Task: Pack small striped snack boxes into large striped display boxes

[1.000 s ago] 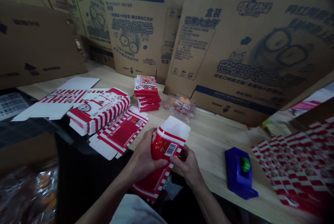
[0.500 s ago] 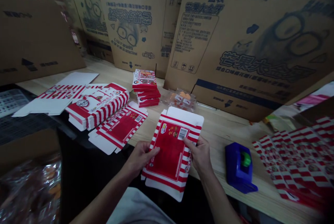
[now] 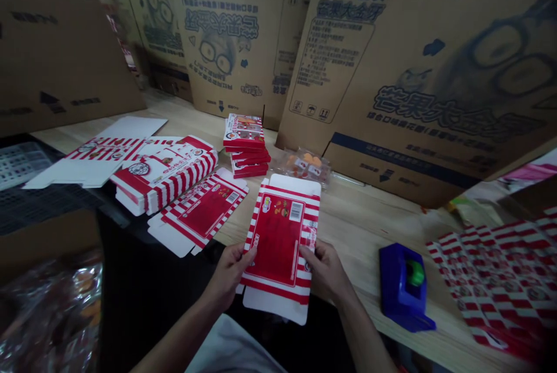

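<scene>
Head view: left hand (image 3: pixel 228 275) and right hand (image 3: pixel 329 270) pinch opposite sides of the box (image 3: pixel 277 236) between them, ideally lightly, to avoid creasing.

Since 1.0 s ago: opened out the red-and-white carton (image 3: pixel 278 251) from a bowed curl to a flat panel, turning the printed face squarely into view. Moved the left hand (image 3: pixel 230 271) down from a grasp around the upper left side to a thumb-and-finger pinch lower on the left edge, uncovering the striped border (image 3: pixel 256 210) there. Brought the white lower flap (image 3: pixel 276 303) into sight. Since 0.5 s ago: straightened the carton from a rightward lean and shifted it slightly left. Lowered the right hand (image 3: pixel 326 268) along the right edge, away from the barcode (image 3: pixel 296 211).
</scene>
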The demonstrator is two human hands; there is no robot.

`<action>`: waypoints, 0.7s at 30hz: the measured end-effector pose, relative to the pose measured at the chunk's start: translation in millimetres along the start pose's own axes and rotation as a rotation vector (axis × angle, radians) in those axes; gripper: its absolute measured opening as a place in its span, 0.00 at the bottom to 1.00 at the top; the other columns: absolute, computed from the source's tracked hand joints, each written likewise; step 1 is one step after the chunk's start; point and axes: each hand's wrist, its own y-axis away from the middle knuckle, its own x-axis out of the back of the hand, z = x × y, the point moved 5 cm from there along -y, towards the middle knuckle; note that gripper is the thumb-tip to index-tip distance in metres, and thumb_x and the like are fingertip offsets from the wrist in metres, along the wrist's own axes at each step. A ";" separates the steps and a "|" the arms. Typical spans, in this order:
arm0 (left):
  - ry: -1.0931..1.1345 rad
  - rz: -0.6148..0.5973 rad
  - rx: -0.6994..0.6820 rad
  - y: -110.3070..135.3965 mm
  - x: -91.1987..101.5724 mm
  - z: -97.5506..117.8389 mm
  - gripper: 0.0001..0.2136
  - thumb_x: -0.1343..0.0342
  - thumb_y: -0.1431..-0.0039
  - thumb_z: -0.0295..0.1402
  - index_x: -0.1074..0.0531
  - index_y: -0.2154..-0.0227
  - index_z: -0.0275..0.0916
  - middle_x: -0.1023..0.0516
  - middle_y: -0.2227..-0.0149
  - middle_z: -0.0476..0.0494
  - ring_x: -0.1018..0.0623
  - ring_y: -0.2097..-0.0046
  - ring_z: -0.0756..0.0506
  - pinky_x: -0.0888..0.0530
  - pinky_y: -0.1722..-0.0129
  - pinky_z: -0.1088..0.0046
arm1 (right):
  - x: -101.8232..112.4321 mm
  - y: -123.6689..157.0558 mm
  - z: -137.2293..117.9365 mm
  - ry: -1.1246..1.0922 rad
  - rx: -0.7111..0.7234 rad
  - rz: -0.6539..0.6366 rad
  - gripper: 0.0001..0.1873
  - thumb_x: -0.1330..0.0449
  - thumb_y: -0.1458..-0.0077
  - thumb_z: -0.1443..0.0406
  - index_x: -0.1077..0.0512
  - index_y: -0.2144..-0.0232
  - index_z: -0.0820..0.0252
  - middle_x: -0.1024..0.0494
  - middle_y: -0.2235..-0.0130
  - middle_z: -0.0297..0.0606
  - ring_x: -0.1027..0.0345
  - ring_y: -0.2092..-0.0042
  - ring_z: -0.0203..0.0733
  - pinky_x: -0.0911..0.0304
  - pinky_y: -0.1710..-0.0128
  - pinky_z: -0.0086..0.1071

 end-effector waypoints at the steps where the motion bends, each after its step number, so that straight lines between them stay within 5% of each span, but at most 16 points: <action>1: -0.022 -0.021 0.027 -0.5 -0.2 0.3 0.17 0.35 0.50 0.47 0.24 0.73 0.34 0.21 0.76 0.47 0.23 0.74 0.47 0.28 0.69 0.73 | 1.3 3.9 4.5 -0.008 -0.024 -0.013 0.16 0.31 0.53 0.55 0.22 0.64 0.57 0.17 0.65 0.37 0.23 0.66 0.48 0.28 0.65 0.39; 8: -0.004 -0.023 -0.050 -17.7 0.2 29.4 0.19 0.37 0.48 0.46 0.23 0.61 0.36 0.18 0.66 0.44 0.20 0.67 0.45 0.24 0.62 0.67 | 2.9 30.9 32.6 0.070 -0.135 -0.104 0.17 0.32 0.52 0.53 0.23 0.67 0.61 0.18 0.68 0.39 0.24 0.69 0.45 0.30 0.66 0.37; 11: -0.035 -0.017 -0.075 -19.4 -2.7 30.0 0.18 0.36 0.49 0.46 0.22 0.63 0.35 0.18 0.67 0.43 0.20 0.67 0.43 0.23 0.61 0.65 | 7.2 32.7 29.6 0.079 -0.031 -0.016 0.19 0.32 0.53 0.54 0.27 0.61 0.57 0.19 0.62 0.38 0.24 0.64 0.45 0.30 0.60 0.38; 15: -0.199 -0.075 -0.069 -7.2 -7.9 12.8 0.19 0.39 0.45 0.46 0.22 0.58 0.37 0.18 0.59 0.40 0.19 0.57 0.38 0.23 0.55 0.62 | 27.4 32.1 18.4 0.113 0.175 0.268 0.20 0.29 0.55 0.57 0.35 0.65 0.53 0.20 0.65 0.35 0.24 0.66 0.42 0.29 0.65 0.33; 21: -0.366 -0.098 -0.096 -13.4 14.7 -25.9 0.32 0.40 0.51 0.55 0.30 0.44 0.50 0.30 0.40 0.45 0.37 0.35 0.33 0.33 0.40 0.55 | 40.0 38.7 49.5 0.061 0.282 0.349 0.28 0.31 0.55 0.52 0.29 0.52 0.50 0.20 0.55 0.43 0.23 0.55 0.51 0.30 0.52 0.42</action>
